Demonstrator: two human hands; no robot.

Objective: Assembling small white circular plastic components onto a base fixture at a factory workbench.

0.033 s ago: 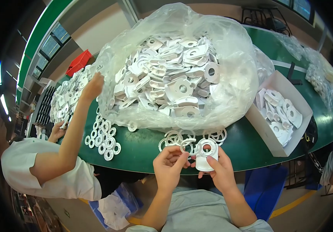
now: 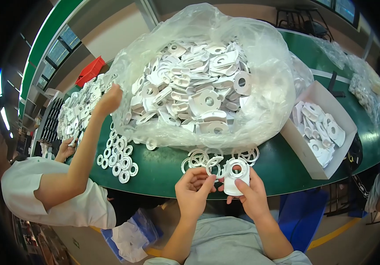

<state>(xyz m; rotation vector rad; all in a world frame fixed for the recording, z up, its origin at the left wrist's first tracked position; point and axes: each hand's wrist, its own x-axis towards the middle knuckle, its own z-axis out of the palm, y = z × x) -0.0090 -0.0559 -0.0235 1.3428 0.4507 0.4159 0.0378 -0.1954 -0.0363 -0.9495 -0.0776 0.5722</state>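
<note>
White ring (image 2: 208, 168): one, pinched in left grip (image 2: 193, 189) | white plate (image 2: 231, 187): one, held in right grip (image 2: 254, 194) | box (image 2: 304, 154): one

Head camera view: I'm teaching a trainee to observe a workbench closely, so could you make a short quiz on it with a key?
1. Which of the wearer's hands holds the white piece with a round hole?
A) left
B) right
C) neither

2. True or false: the pale open box stands to the right of the large clear plastic bag.

3. Fill in: the wearer's left hand holds a thin white ____ by its fingertips.

Key:
1. B, the right hand
2. True
3. ring
</note>
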